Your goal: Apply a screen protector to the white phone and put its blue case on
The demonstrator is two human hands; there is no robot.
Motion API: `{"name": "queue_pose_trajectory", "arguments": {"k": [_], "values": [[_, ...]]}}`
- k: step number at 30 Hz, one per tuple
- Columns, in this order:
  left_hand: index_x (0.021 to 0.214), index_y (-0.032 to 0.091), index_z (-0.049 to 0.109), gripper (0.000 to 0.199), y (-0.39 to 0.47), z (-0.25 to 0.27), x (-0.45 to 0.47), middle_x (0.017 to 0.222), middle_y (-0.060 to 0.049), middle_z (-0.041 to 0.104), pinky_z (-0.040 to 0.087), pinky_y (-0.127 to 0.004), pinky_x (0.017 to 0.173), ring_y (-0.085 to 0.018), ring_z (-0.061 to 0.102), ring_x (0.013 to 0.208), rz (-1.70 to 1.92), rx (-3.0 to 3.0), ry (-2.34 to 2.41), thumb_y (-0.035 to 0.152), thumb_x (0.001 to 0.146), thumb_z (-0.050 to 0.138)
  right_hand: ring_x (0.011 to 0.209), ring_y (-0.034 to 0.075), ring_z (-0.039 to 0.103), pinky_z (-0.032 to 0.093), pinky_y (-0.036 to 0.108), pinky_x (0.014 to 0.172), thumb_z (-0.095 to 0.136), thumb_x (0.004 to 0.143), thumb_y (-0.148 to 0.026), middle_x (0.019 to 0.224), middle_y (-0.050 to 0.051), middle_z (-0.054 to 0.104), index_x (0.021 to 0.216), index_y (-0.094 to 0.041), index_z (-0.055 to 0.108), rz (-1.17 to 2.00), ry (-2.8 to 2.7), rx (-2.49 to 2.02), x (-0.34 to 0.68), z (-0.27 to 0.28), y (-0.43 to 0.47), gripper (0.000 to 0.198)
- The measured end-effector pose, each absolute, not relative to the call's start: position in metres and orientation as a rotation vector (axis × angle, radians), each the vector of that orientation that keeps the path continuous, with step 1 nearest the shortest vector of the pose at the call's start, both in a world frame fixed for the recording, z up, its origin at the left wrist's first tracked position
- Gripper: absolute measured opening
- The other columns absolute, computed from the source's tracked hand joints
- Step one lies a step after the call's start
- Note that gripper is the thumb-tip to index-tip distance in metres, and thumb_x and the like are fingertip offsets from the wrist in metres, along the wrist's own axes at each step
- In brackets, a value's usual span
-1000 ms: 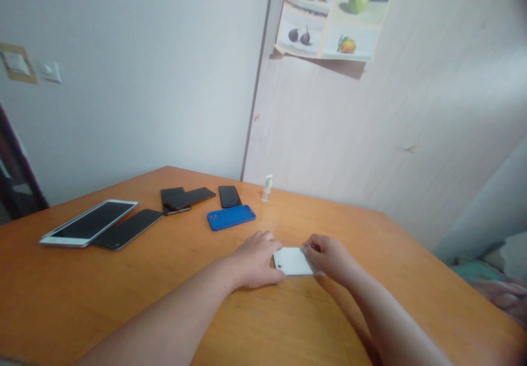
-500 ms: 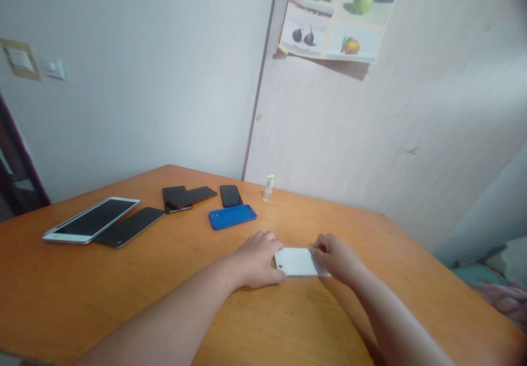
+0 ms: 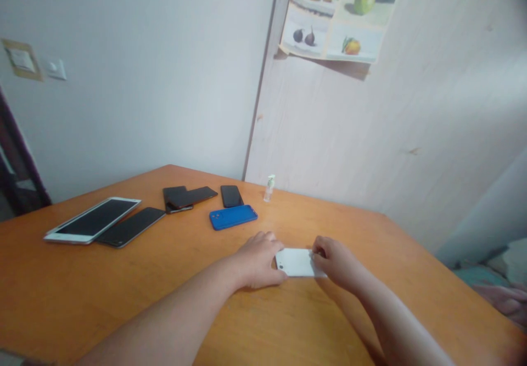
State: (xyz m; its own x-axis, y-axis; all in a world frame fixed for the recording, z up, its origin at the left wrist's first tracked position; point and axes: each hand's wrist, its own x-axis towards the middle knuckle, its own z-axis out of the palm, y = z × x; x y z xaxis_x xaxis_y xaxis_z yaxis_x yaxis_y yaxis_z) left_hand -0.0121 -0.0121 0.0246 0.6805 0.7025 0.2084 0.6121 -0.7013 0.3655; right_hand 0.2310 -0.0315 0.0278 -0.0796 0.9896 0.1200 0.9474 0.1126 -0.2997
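Note:
A white phone lies back up on the table, its camera end toward the left. My left hand grips that end, with the thumb at the near corner and the fingers at the far corner. My right hand is closed in a pinch over the phone's right part, fingertips against its back. Whatever is between those fingers, if anything, is too hidden to make out. The right end of the phone is partly covered by this hand.
Beyond my hands lies a blue phone case, with a black phone behind it. A small pump bottle stands near the wall. Farther left are two overlapping dark phones, a white tablet and a large dark phone.
My right hand has shifted very slightly over the phone's back. The left hand keeps its grip, and the phone stays in place.

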Motion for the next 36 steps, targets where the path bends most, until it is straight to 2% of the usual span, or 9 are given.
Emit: {"name": "queue_pose_trajectory", "arguments": {"k": [4, 9, 16, 23, 26, 31, 36], "values": [[0.106, 0.025, 0.065, 0.040, -0.012, 0.024, -0.013, 0.106, -0.007, 0.058, 0.048, -0.036, 0.087, -0.028, 0.055, 0.102, 0.491, 2.622, 1.058, 0.047, 0.073, 0.068, 0.066, 0.014, 0.055, 0.033, 0.024, 0.058, 0.053, 0.082, -0.020, 0.074, 0.001, 0.066, 0.085, -0.019, 0.063, 0.399, -2.166, -1.783, 0.223, 0.029, -0.038, 0.011], [0.105, 0.026, 0.065, 0.039, -0.011, 0.022, -0.013, 0.106, -0.006, 0.058, 0.047, -0.037, 0.090, -0.028, 0.054, 0.103, 0.495, 2.625, 1.038, 0.047, 0.072, 0.069, 0.070, 0.017, 0.057, 0.032, 0.026, 0.060, 0.052, 0.084, -0.019, 0.078, 0.006, 0.068, 0.085, -0.017, 0.064, 0.173, -1.901, -2.135, 0.238, 0.026, -0.025, 0.012], [0.106, 0.024, 0.065, 0.042, -0.011, 0.021, -0.012, 0.106, -0.007, 0.058, 0.047, -0.037, 0.088, -0.028, 0.055, 0.102, 0.505, 2.628, 1.064, 0.047, 0.071, 0.069, 0.078, 0.015, 0.058, 0.035, 0.025, 0.067, 0.050, 0.087, -0.019, 0.088, 0.005, 0.065, 0.087, -0.018, 0.064, 0.157, -2.151, -1.811, 0.212, 0.022, -0.036, 0.014], [0.105, 0.025, 0.065, 0.040, -0.010, 0.021, -0.012, 0.106, -0.007, 0.058, 0.047, -0.037, 0.089, -0.028, 0.054, 0.104, 0.490, 2.637, 1.035, 0.048, 0.072, 0.068, 0.082, 0.019, 0.059, 0.035, 0.027, 0.068, 0.047, 0.088, -0.015, 0.090, 0.010, 0.066, 0.086, -0.017, 0.066, -0.032, -2.015, -2.134, 0.239, 0.027, -0.026, 0.019], [0.108, 0.025, 0.065, 0.043, -0.010, 0.020, -0.012, 0.108, -0.007, 0.058, 0.047, -0.037, 0.090, -0.028, 0.054, 0.104, 0.493, 2.635, 1.043, 0.048, 0.072, 0.069, 0.083, 0.019, 0.059, 0.035, 0.027, 0.068, 0.048, 0.087, -0.014, 0.088, 0.009, 0.067, 0.084, -0.017, 0.066, -0.060, -2.096, -2.048, 0.227, 0.025, -0.030, 0.018], [0.106, 0.025, 0.065, 0.042, -0.009, 0.019, -0.012, 0.105, -0.007, 0.058, 0.048, -0.037, 0.087, -0.028, 0.055, 0.101, 0.500, 2.630, 1.045, 0.047, 0.070, 0.070, 0.081, 0.017, 0.059, 0.037, 0.025, 0.069, 0.051, 0.088, -0.017, 0.085, 0.006, 0.067, 0.082, -0.019, 0.067, 0.065, -2.235, -1.770, 0.202, 0.025, -0.041, 0.018], [0.107, 0.025, 0.065, 0.042, -0.009, 0.020, -0.012, 0.106, -0.007, 0.058, 0.047, -0.037, 0.090, -0.028, 0.055, 0.103, 0.504, 2.628, 1.042, 0.046, 0.072, 0.069, 0.081, 0.018, 0.061, 0.036, 0.025, 0.066, 0.049, 0.089, -0.017, 0.088, 0.008, 0.071, 0.094, -0.019, 0.070, 0.034, -2.041, -1.987, 0.218, 0.028, -0.033, 0.021]]}}
